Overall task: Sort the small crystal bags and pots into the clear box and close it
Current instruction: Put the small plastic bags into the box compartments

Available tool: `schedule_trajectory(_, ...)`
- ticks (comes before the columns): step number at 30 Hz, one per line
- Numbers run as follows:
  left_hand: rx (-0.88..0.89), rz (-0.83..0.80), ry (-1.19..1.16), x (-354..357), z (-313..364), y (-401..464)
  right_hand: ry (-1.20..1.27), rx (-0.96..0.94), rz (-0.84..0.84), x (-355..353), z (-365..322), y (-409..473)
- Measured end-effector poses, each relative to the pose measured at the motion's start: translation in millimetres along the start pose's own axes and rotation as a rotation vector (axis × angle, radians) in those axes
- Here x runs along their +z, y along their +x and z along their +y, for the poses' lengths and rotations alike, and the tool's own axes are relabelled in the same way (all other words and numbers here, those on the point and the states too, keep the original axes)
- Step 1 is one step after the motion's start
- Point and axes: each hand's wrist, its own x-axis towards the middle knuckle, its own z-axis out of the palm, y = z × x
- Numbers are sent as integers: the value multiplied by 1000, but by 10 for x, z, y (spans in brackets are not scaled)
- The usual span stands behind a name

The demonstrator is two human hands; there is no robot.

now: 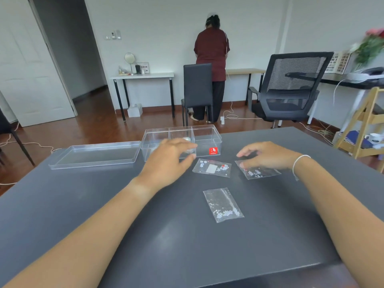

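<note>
Three crystal bags on the dark worktop (145, 225): nearest bag (223, 205) alone, bare surface all round. Middle bag (212, 167) untouched between my hands. Right hand (268, 155) arched, palm down, grip loosely spread, fingertips on far-right bag (257, 171). Left hand (169, 161) reaches forward, grip spread, empty, before clear box (205, 140). One pot (188, 142) inside, middle compartment. Lid (95, 154) lies left, just beside the box.

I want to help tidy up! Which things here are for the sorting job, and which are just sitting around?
For the job: clear box, its lid, three crystal bags, a small pot in the box.

Just around: office chair, black chair, mirror, flowers, wooden shelf.
</note>
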Motion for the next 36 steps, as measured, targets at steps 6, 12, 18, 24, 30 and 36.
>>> schedule_trajectory(6,74,-203,6,192,164,-2,-60,13,-127,-47,34,-23)
schedule_trajectory(12,-3,-256,11,204,144,-24,-21,23,-149,0,-2,-6)
schedule_trajectory(18,-112,-222,57,209,177,-23,7,-9,-123,61,-34,20)
schedule_trajectory(24,-218,-267,60,181,158,6,62,-61,-122,87,-68,18)
schedule_trajectory(30,-323,-311,-148,120,125,31,140,-102,-31,33,-121,-21)
schedule_trajectory(36,-409,-268,-298,79,104,41,386,-153,106,-86,-160,-69)
